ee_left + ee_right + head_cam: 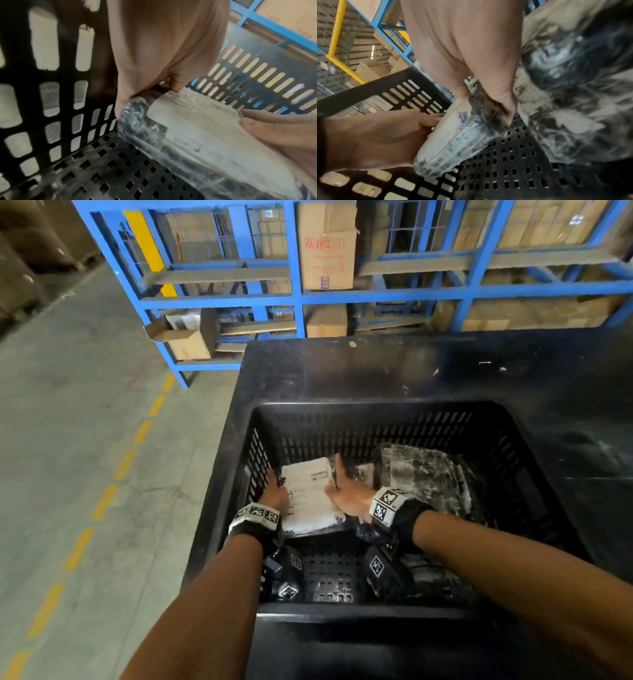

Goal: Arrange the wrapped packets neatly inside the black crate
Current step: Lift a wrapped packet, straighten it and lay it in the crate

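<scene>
The black slotted crate (376,405) stands on a black table. Inside it, at the left, a plastic-wrapped packet with a white printed label (308,494) is held by both hands. My left hand (275,484) grips its left edge beside the crate wall; in the left wrist view the thumb (176,83) lies on top of the packet (197,135). My right hand (337,477) grips the right edge; in the right wrist view its thumb is on top of the packet (453,135) and its fingers (505,108) are curled under. The packet sits tilted just above the perforated floor (513,155).
More crumpled wrapped packets (428,474) are heaped in the crate's right half, close to my right hand, and show as packets (573,81) in the right wrist view. Blue racking with cardboard boxes (325,244) stands behind the table. Concrete floor with a yellow dashed line (102,501) runs left.
</scene>
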